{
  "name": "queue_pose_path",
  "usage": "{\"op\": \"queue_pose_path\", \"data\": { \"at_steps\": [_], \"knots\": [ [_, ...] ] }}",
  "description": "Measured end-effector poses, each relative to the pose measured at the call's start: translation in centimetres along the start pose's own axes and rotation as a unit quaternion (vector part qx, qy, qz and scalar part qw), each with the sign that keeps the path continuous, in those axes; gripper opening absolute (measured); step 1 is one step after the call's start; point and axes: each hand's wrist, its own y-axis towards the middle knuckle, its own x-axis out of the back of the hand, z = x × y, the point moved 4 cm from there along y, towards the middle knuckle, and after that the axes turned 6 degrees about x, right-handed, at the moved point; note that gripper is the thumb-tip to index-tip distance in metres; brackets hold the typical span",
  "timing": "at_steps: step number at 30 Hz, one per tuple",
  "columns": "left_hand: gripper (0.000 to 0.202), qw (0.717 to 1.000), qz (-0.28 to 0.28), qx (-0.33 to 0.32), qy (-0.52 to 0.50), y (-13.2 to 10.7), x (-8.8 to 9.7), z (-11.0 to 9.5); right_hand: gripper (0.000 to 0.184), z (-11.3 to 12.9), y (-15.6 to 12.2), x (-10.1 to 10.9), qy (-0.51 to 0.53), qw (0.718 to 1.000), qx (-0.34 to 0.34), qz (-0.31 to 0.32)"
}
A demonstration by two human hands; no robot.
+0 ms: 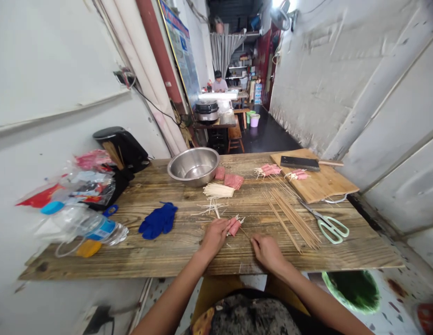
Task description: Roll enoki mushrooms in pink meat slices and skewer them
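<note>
My left hand [215, 236] presses its fingers on a pink meat roll [234, 227] with white enoki ends sticking out, low on the wooden table. My right hand [267, 251] is closed in a pinch on a thin bamboo skewer [245, 232], whose far end points at the roll. Beyond the left hand lie loose enoki strands [209, 209] and a bunch of enoki mushrooms [219, 190]. Behind that bunch are flat meat slices [233, 180]. Right of my hands, several bamboo skewers [295, 218] lie spread out beside green-handled scissors [330, 226].
A steel bowl [193, 166] stands at the back. Skewered rolls [267, 170] lie near a cutting board [321, 184] bearing a cleaver [299, 163]. Leftward are a blue glove [158, 220], a plastic bottle [87, 223] and bags. A person [219, 83] sits far back.
</note>
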Motion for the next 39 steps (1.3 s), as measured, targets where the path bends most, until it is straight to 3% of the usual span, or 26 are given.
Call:
{"op": "queue_pose_path", "data": {
  "at_steps": [4, 10, 15, 20, 24, 29, 33, 36, 39],
  "knots": [
    [0.028, 0.999, -0.023, 0.029, -0.015, 1.0, -1.5, -0.2, 0.03, -1.7, 0.5, 1.1, -0.011, 1.0, -0.002, -0.02],
    [0.036, 0.999, 0.001, 0.041, -0.036, 5.1, -5.4, -1.8, 0.031, -6.2, 1.1, 4.2, -0.048, 0.997, -0.018, -0.06],
    [0.04, 1.0, -0.026, 0.013, -0.011, 6.7, -7.1, -2.8, 0.03, -9.2, 0.9, 5.0, -0.068, 0.994, -0.017, -0.084],
    [0.038, 0.995, -0.099, 0.004, 0.016, 4.4, -4.8, -1.3, 0.03, -10.7, 0.5, 5.2, -0.09, 0.988, -0.066, -0.104],
    [0.034, 0.986, -0.161, 0.008, 0.036, 0.5, -1.4, 0.8, 0.032, -11.3, 0.1, 6.7, -0.091, 0.991, -0.044, -0.088],
    [0.03, 0.97, -0.233, 0.046, 0.049, -4.2, 1.7, 2.8, 0.03, -12.9, 0.8, 8.9, -0.121, 0.981, -0.102, -0.112],
    [0.03, 0.959, -0.27, 0.072, 0.048, -5.3, 2.3, 3.3, 0.028, -10.7, 4.4, 9.0, -0.09, 0.99, -0.029, -0.108],
    [0.03, 0.956, -0.278, 0.082, 0.038, -5.1, 2.3, 3.4, 0.027, -6.5, 8.5, 8.1, -0.08, 0.992, 0.065, -0.077],
    [0.03, 0.954, -0.282, 0.098, 0.024, -5.1, 2.3, 3.8, 0.026, -2.4, 12.7, 6.3, -0.145, 0.981, 0.117, -0.046]
  ]
}}
